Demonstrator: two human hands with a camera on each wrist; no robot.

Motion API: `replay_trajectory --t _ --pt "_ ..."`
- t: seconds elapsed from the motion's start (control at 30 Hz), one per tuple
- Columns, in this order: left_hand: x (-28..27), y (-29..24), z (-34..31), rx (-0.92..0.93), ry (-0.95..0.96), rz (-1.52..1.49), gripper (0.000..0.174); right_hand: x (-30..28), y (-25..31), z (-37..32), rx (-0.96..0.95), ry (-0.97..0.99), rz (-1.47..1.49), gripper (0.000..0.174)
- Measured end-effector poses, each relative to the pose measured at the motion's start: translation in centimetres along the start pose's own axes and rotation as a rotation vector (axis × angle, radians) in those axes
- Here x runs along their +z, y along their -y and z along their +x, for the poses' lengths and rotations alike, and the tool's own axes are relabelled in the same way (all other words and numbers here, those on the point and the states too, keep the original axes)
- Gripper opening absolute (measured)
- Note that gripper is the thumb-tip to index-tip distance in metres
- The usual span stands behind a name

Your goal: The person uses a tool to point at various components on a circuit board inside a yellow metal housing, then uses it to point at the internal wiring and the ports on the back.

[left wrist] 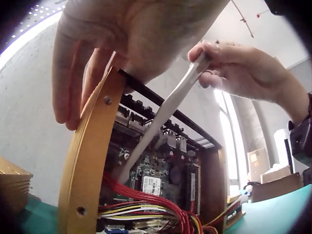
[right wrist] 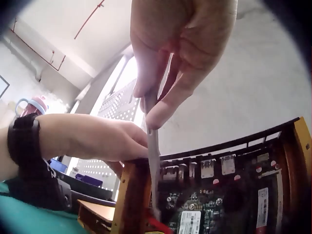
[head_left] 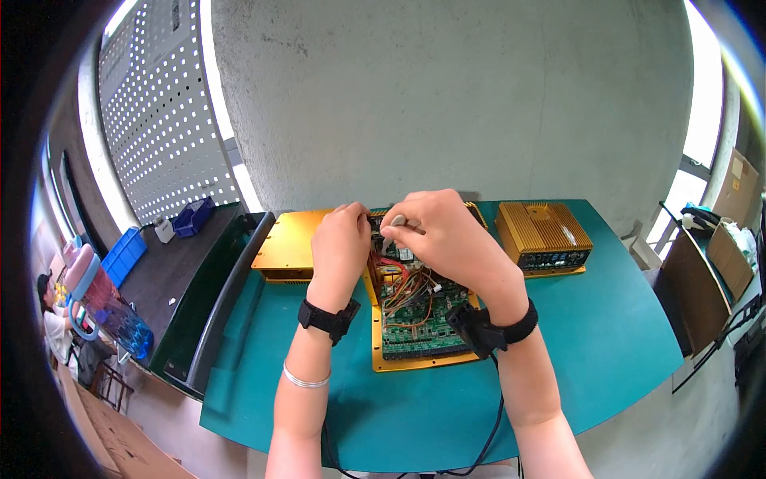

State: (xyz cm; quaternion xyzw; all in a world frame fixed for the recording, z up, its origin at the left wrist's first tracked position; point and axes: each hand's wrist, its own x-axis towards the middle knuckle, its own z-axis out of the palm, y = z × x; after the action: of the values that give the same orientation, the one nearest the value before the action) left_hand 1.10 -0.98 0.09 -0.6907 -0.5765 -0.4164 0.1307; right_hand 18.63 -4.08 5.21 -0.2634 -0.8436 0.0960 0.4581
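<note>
A gold computer case [head_left: 383,366] lies without its cover on the table. Inside are a green circuit board [head_left: 423,339] and a bundle of red, yellow, black and white wires [left wrist: 161,207]. My left hand [head_left: 341,243] holds the case's rear left corner, its fingers hanging over the gold side wall [left wrist: 90,151]. Above the board, my right hand [head_left: 443,231] pinches a slim, flat grey tool [left wrist: 163,112] by its upper end. The tool slants down into the case, its lower tip beside the red wires and near a white-labelled module [right wrist: 189,222].
A gold box [head_left: 291,239] sits left of the case; a finned gold unit [head_left: 542,231] stands to its right. Further left are a dark tray [head_left: 215,311], blue bins [head_left: 125,255] and a bottle [head_left: 112,303]. Black cables [head_left: 493,431] run near the table's front edge.
</note>
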Motion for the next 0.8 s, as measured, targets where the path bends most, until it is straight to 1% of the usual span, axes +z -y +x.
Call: replay_trajectory --t 0.2,0.3,0.37,0.47,0.6,0.67,0.8 --pt "0.0 0.1 0.0 0.005 -0.002 -0.005 0.014 0.0 -0.4 0.0 -0.008 0.005 -0.019 0.017" --pt "0.2 0.2 -0.1 0.020 -0.016 -0.029 0.014 -0.6 -0.9 -0.3 0.031 0.020 -0.069 0.016" --pt "0.1 0.1 0.0 0.021 -0.019 -0.035 0.013 -0.9 -0.9 -0.3 0.078 0.039 -0.047 0.016" --pt "0.1 0.2 0.0 0.022 -0.013 -0.022 0.013 -0.4 -1.1 -0.2 0.095 0.067 0.017 0.016" --pt "0.2 0.0 0.0 0.014 -0.013 -0.015 0.013 -0.1 -0.7 -0.1 0.043 0.043 -0.019 0.016" --pt "0.2 0.1 0.0 0.020 -0.014 -0.035 0.013 -0.6 -0.2 -0.2 0.125 0.105 -0.052 0.017" --pt "0.1 -0.2 -0.1 0.032 -0.020 -0.007 0.013 -0.6 -0.8 -0.5 0.151 0.088 -0.050 0.017"
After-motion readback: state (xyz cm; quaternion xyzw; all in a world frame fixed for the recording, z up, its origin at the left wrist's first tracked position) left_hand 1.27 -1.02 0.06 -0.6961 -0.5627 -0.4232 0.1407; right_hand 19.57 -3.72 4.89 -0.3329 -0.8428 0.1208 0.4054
